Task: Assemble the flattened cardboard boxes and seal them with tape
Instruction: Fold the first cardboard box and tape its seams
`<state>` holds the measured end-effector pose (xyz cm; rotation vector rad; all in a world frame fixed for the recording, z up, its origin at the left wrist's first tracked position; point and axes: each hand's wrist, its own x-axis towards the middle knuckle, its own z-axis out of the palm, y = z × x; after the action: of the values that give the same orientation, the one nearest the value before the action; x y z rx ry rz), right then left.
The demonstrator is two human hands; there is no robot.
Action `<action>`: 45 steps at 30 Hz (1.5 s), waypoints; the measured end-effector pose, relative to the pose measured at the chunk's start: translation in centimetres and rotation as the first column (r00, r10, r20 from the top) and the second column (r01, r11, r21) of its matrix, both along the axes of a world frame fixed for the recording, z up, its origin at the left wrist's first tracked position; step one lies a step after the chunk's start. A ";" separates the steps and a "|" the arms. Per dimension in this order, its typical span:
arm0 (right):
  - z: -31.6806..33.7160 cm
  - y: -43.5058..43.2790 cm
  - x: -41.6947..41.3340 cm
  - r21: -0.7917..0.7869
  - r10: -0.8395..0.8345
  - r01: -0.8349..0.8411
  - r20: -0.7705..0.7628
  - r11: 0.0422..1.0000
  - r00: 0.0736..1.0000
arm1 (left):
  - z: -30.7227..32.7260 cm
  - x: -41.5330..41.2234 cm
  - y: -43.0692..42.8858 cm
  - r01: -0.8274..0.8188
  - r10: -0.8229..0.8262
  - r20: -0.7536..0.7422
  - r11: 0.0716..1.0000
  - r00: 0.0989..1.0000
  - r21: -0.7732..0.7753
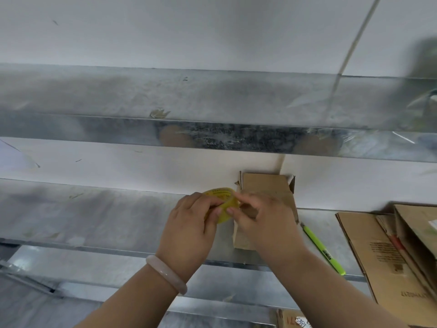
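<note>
A dull grey metal shelf (106,216) runs across the lower half of the frame, its front edge a bright strip. Standing on it at centre, against the white wall behind, is a small brown cardboard box (264,185) with its top flaps open. Just right of the box lies a slim yellow-green pen-like tool (321,249), pointing towards the lower right. At the far right, a stack of flattened cardboard boxes (383,256) lies overhanging the shelf's front edge

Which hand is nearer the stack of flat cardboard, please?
Right. The right hand is over the box, left of the stack; the left hand holds the tape farther left.
</note>
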<state>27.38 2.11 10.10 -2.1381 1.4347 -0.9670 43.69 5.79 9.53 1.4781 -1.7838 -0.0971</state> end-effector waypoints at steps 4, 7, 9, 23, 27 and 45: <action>0.6 0.0 -0.5 0.092 -0.047 0.038 0.099 0.995 0.994 | 0.8 -0.3 -0.2 0.011 -0.011 0.078 1.000 0.997 -0.005; 1.3 -0.2 -0.9 0.155 -0.074 0.066 0.046 0.986 0.996 | 1.6 -0.4 -0.4 0.019 -0.015 0.156 1.000 0.988 -0.024; 2.1 -0.3 -1.1 0.143 -0.055 0.057 -0.017 0.988 0.998 | 2.1 -0.3 -0.6 0.015 -0.004 0.236 0.999 0.972 -0.045; 4.5 -0.5 -2.9 0.203 -0.039 0.036 0.012 0.978 0.999 | 4.8 0.2 -2.3 -0.035 0.031 0.438 0.999 0.898 0.002; 4.6 -0.4 -2.7 0.396 -0.069 -0.070 0.328 0.915 0.942 | 5.2 -0.2 -2.2 0.019 0.009 0.416 0.998 0.909 -0.064; 5.7 -0.3 -4.1 0.380 -0.036 -0.075 0.276 0.922 0.961 | 5.7 0.2 -1.7 0.200 -0.204 0.306 0.979 0.930 0.044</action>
<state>23.24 1.78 15.81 -1.6541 1.3312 -0.8506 43.84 4.10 15.25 1.3702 -2.1909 0.0227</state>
